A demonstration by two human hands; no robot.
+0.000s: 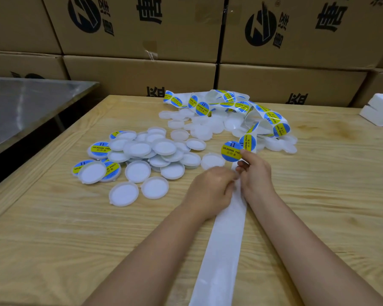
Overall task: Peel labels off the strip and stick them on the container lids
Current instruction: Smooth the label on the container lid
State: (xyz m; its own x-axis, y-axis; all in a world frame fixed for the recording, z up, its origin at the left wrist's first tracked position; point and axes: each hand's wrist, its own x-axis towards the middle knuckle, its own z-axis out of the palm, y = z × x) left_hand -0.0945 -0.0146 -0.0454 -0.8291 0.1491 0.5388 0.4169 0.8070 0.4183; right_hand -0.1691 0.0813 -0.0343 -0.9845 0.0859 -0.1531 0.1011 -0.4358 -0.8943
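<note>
While the right hand (255, 173) pinches the right edge of a round blue-and-yellow label (229, 151) between thumb and curled fingers, the label stands lifted to the left of the white strip (221, 250), right of the frame's centre. The left hand (210, 188) lies just beside it, back up, with its fingers curled onto the strip's left edge, where they seem to hold the backing down. The two hands almost touch.

From the bottom edge of the frame the bare strip runs up between both forearms to the hands. Beyond them it carries more labels and climbs into a loose tangle (230, 101) at upper centre.

Left of centre, a heap of white lids (139, 171) lies on the wooden table (53, 239). Most are plain. A few at the heap's left side, such as one labelled lid (100, 149), already bear a blue-and-yellow sticker. One single plain lid (211, 161) lies just above the left hand. A second pile of translucent lids (203, 129) lies farther back, partly under the tangle.

Brown cardboard boxes (142, 74) with dark printing are stacked along the top of the frame. A steel table (20, 102) shows at the left edge, and a white foam block (380, 111) lies at the right edge.
</note>
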